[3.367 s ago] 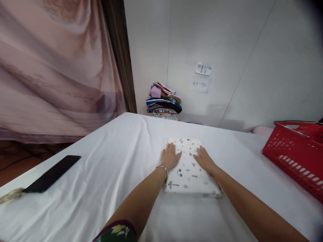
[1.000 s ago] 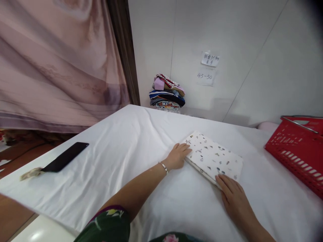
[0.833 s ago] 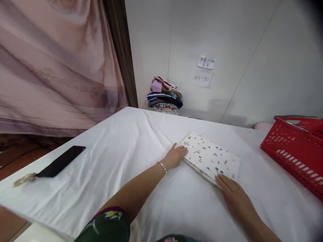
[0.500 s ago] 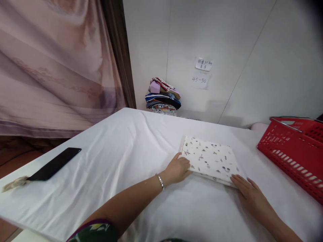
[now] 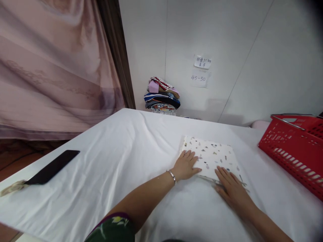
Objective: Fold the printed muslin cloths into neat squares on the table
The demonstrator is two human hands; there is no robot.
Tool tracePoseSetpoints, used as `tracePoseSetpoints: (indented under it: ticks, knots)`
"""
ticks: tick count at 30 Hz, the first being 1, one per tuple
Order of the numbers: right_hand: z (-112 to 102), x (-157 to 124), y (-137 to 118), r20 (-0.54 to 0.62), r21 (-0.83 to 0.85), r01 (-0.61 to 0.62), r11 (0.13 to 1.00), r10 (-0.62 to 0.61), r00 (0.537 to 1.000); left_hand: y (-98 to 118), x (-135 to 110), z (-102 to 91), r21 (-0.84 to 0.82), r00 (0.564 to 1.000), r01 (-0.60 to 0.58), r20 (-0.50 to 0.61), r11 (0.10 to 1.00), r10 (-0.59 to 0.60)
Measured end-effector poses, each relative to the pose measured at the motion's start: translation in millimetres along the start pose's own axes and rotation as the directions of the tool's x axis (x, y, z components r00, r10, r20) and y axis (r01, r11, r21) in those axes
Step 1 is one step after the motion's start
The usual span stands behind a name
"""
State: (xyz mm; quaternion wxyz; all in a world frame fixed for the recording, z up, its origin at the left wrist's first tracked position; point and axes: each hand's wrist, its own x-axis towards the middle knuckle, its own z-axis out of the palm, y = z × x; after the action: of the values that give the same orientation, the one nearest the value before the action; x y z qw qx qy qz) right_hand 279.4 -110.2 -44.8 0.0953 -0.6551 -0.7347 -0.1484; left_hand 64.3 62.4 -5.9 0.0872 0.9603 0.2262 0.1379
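A folded white cloth with small coloured prints [image 5: 213, 156] lies on the white sheet [image 5: 121, 168] that covers the table. My left hand [image 5: 186, 165] rests flat on its near left corner, fingers stretched out. Flat and open too, my right hand [image 5: 230, 187] presses on the near edge of the cloth. A thin bracelet circles my left wrist.
A red plastic basket [image 5: 292, 148] stands at the right edge of the table. Near the left edge lies a black phone [image 5: 51, 166]. A pile of folded clothes [image 5: 162, 97] sits against the back wall under two paper notes [image 5: 200, 70]. A pink curtain [image 5: 50, 67] hangs at the left.
The folded cloth was turned on the sheet and now lies square to me. Both hands moved from its edges onto its near side and lie flat on it.
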Motion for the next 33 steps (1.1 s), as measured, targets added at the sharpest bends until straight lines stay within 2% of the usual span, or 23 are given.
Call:
tracePoseSetpoints:
  ticks: [3, 6, 9, 12, 15, 19, 22, 25, 28, 30, 33]
  knots:
    - [-1.6, -0.3, -0.9, 0.018, -0.009, -0.007, 1.000, 0.007, 1.000, 0.2, 16.3, -11.8, -0.052, 0.996, 0.051, 0.076, 0.997, -0.047]
    - [1.0, 0.5, -2.7, -0.016, -0.028, -0.012, 1.000, 0.012, 1.000, -3.1, 33.2, -18.3, -0.044, 0.992, 0.121, 0.039, 0.992, -0.119]
    - [1.4, -1.9, -2.4, -0.011, -0.002, -0.005, 1.000, 0.005, 1.000, -11.2, 38.7, -11.4, -0.027, 0.979, 0.197, 0.064, 0.980, -0.194]
    - [-9.5, 1.1, 1.9, 0.110, 0.116, -0.042, 0.992, 0.029, 0.994, -18.8, 35.7, 1.1, -0.034, 0.969, 0.223, 0.114, 0.974, -0.218]
    - [-27.6, 23.4, 13.0, 0.215, 0.281, -0.188, 0.941, 0.129, 0.968, -21.0, 33.5, 6.9, -0.031, 0.971, 0.221, 0.106, 0.975, -0.216]
    - [-36.8, 76.5, 39.9, 0.173, 0.318, -0.346, 0.883, 0.305, 0.937, -18.2, 34.6, 3.7, -0.032, 0.966, 0.236, 0.117, 0.971, -0.231]
    - [-20.5, 103.7, 59.4, 0.195, 0.167, -0.448, 0.878, 0.416, 0.888, -17.4, 33.5, 1.1, -0.042, 0.960, 0.252, 0.133, 0.967, -0.245]
    - [6.2, 105.9, 69.7, 0.245, 0.010, -0.494, 0.869, 0.477, 0.844, -18.3, 31.4, -0.8, -0.057, 0.960, 0.249, 0.145, 0.967, -0.239]
    - [25.3, 96.2, 72.7, 0.196, -0.037, -0.456, 0.889, 0.454, 0.869, -16.7, 37.8, -6.3, -0.071, 0.952, 0.251, 0.197, 0.965, -0.234]
    - [29.8, 91.8, 73.0, 0.163, -0.042, -0.440, 0.897, 0.441, 0.883, -14.1, 50.7, -11.4, -0.065, 0.939, 0.279, 0.227, 0.958, -0.258]
    - [29.4, 91.0, 72.8, 0.158, -0.046, -0.440, 0.897, 0.441, 0.884, -15.1, 76.1, -15.0, -0.033, 0.952, 0.286, 0.121, 0.958, -0.280]
